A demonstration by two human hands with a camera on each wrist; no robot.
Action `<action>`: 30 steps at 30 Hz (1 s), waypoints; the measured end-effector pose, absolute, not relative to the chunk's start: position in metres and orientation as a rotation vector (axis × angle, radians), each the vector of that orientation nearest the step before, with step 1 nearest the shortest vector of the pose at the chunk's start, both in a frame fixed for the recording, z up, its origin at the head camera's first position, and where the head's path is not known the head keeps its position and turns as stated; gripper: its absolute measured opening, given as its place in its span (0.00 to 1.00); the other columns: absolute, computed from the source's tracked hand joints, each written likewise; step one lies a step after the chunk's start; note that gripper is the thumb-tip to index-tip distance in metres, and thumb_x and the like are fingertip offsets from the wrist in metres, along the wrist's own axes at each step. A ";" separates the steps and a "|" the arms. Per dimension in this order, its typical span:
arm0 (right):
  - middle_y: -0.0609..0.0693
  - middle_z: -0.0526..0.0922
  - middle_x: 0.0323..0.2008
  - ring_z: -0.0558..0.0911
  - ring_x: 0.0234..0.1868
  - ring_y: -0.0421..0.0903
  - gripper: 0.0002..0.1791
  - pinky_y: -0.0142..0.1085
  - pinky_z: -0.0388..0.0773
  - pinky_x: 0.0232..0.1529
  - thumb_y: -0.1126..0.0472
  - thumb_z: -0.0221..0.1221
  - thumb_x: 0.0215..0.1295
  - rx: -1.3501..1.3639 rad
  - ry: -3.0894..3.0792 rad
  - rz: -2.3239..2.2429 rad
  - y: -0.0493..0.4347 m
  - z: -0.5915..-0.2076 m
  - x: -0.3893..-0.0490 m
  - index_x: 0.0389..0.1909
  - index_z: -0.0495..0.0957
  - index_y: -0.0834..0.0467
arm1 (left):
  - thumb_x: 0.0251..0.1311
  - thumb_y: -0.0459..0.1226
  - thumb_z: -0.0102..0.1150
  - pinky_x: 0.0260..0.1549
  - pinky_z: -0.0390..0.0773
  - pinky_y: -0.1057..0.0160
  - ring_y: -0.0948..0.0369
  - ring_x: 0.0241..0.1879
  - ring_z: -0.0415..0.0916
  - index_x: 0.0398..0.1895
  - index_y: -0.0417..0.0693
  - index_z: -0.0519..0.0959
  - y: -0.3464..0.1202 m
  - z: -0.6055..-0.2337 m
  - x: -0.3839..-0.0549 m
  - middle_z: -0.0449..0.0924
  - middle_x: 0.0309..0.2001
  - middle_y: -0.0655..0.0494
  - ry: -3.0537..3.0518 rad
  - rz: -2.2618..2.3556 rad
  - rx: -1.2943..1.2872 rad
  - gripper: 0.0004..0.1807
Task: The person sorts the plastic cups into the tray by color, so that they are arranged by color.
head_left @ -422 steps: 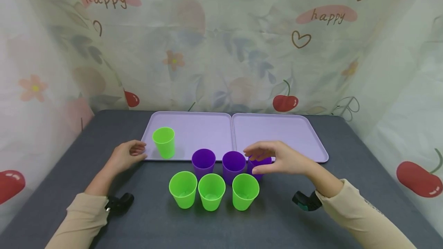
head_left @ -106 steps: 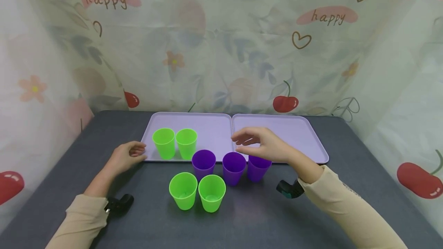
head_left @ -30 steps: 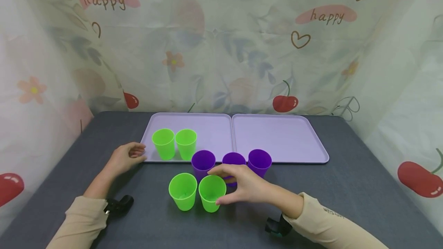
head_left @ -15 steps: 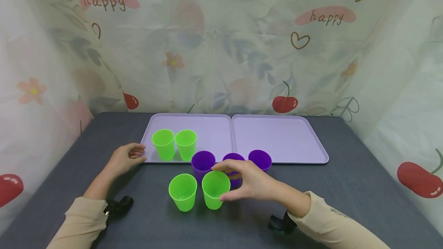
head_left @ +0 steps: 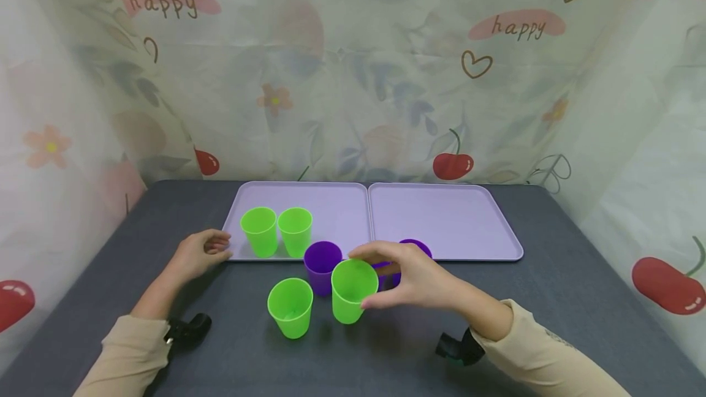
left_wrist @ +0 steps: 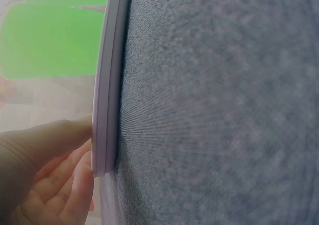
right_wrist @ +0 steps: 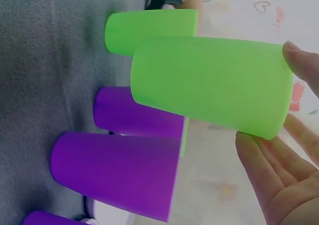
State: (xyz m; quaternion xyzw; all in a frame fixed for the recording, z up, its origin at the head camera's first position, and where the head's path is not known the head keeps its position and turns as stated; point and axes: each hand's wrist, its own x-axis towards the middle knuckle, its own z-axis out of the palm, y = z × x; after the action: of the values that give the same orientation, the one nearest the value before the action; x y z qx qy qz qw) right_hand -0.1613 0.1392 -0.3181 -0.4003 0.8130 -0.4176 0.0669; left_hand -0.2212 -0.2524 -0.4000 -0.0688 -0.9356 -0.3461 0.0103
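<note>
My right hand (head_left: 410,277) pinches a green cup (head_left: 350,299) near its rim, thumb on one side and fingers on the other. The cup is upright and raised off the table, its base free in the right wrist view. Behind my fingers stand purple cups, two of them partly hidden; the left one (head_left: 322,268) shows more fully. Another green cup (head_left: 289,311) stands at the front left. My left hand (head_left: 200,255) rests with loosely bent fingers at the left tray's near corner, thumb tip (left_wrist: 84,125) right at the rim (left_wrist: 104,110).
Two lilac trays lie side by side along the back of the dark table (head_left: 386,372). On the left tray (head_left: 336,201) stand two green cups (head_left: 259,234) in a row. The right tray (head_left: 441,213) lies behind the purple cups. A printed curtain encloses the back and sides.
Since a second ago, my right hand has taken hold of the green cup, lifted it and moved it back and slightly right. Earlier, a second green cup joined the left tray. My left hand stays put.
</note>
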 end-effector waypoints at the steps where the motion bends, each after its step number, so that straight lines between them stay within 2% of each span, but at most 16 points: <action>1: 0.50 0.81 0.51 0.81 0.51 0.42 0.33 0.30 0.79 0.48 0.55 0.71 0.46 -1.199 2.449 -1.265 0.140 -0.317 -0.161 0.56 0.72 0.57 | 0.56 0.34 0.62 0.44 0.79 0.49 0.45 0.44 0.78 0.49 0.29 0.74 -0.253 -0.400 -0.221 0.79 0.46 0.33 -2.919 -1.084 -0.216 0.21; 10: 0.53 0.80 0.51 0.81 0.51 0.44 0.33 0.31 0.80 0.48 0.60 0.71 0.46 -1.221 2.453 -1.337 0.149 -0.306 -0.163 0.55 0.73 0.60 | 0.56 0.35 0.62 0.44 0.79 0.50 0.45 0.44 0.78 0.49 0.29 0.74 -0.254 -0.401 -0.222 0.79 0.46 0.34 -2.924 -1.089 -0.215 0.21; 18: 0.51 0.79 0.53 0.80 0.54 0.45 0.33 0.32 0.79 0.51 0.60 0.71 0.46 -1.174 2.502 -1.336 0.156 -0.290 -0.167 0.56 0.73 0.57 | 0.55 0.33 0.62 0.42 0.79 0.50 0.45 0.43 0.79 0.48 0.29 0.75 -0.253 -0.403 -0.222 0.80 0.45 0.33 -2.892 -1.075 -0.222 0.20; 30: 0.52 0.79 0.53 0.80 0.53 0.44 0.33 0.33 0.80 0.50 0.63 0.71 0.46 -1.211 2.526 -1.351 0.160 -0.275 -0.180 0.56 0.72 0.59 | 0.56 0.34 0.62 0.43 0.79 0.50 0.46 0.43 0.79 0.48 0.29 0.74 -0.253 -0.403 -0.222 0.80 0.45 0.34 -2.898 -1.086 -0.221 0.20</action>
State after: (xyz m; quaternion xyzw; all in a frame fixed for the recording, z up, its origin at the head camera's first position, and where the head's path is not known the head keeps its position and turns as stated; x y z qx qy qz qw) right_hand -0.1804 0.1599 -0.2746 -0.3894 0.8121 -0.4343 0.0159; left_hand -0.2223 -0.2534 -0.4026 -0.0714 -0.9339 -0.3499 0.0196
